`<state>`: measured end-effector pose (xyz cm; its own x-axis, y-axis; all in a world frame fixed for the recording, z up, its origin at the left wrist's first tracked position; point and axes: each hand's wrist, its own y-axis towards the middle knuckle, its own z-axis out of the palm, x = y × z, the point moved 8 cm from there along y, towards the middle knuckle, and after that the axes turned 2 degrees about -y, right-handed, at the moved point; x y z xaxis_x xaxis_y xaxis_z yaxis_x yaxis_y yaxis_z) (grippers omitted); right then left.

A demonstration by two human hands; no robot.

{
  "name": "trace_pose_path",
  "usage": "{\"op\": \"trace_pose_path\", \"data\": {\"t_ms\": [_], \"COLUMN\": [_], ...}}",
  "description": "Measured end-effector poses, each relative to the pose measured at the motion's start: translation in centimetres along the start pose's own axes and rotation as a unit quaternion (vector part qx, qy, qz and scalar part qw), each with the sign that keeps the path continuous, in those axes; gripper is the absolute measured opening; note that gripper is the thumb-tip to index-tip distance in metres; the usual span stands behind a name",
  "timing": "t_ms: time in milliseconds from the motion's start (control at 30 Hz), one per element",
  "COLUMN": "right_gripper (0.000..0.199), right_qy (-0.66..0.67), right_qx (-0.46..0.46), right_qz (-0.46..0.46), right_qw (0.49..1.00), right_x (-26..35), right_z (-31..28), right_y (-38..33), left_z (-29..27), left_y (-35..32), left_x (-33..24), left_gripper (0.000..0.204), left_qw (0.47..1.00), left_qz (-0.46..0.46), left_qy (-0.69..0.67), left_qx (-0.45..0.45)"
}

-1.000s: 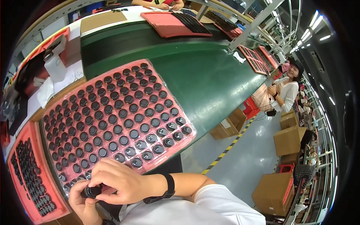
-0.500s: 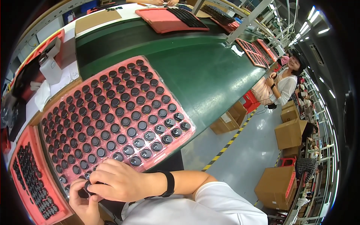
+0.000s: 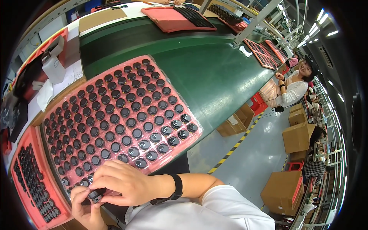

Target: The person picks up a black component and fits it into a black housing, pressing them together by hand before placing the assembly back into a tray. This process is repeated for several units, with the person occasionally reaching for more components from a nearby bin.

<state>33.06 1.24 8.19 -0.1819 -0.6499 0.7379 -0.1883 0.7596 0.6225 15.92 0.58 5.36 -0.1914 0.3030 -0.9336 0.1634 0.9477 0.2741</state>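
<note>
A small black round part (image 3: 95, 196), like a knob or cap, is pinched between my two hands at the near edge of a pink tray. My right hand (image 3: 124, 183), with a black wristband (image 3: 178, 187), closes on it from the right with thumb and fingers. From the lower left, my left hand (image 3: 85, 209) grips the same part with its fingertips. The pink tray (image 3: 194, 138) lies just beyond my hands, filled with rows of similar black round parts (image 3: 131, 122). My right hand covers a few of those nearest me.
A second pink tray (image 3: 27, 203) at the left holds dark small pieces. A white bottle (image 3: 53, 69) stands on the left bench. The green belt (image 3: 207, 84) runs beyond the trays, with more pink trays (image 3: 161, 19) farther off. A person (image 3: 293, 86) sits at the right near cardboard boxes (image 3: 281, 191).
My fingers have shifted round the black part, which now shows more of its side. The whole view has moved slightly.
</note>
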Motion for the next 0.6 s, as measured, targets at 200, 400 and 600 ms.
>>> {"op": "trace_pose_path", "data": {"t_ms": [200,400,600], "right_gripper": [0.033,0.034,0.034], "right_qy": [0.023,0.017,0.013], "right_qx": [0.023,0.023,0.024], "right_qz": [-0.004,-0.021,-0.026], "right_qw": [0.999,0.999,0.999], "right_x": [-0.39,-0.15,0.02], "right_z": [0.37,0.14,0.11], "right_y": [-0.30,-0.17,-0.11], "left_z": [-0.19,-0.54,-0.92], "left_y": [0.04,0.02,-0.09], "left_x": [-0.12,0.07,0.35], "left_gripper": [0.039,0.039,0.039], "left_qw": [1.000,0.999,0.998], "left_qz": [0.018,0.040,0.058], "left_qy": [-0.007,0.012,0.029], "left_qx": [0.002,0.006,0.012]}}
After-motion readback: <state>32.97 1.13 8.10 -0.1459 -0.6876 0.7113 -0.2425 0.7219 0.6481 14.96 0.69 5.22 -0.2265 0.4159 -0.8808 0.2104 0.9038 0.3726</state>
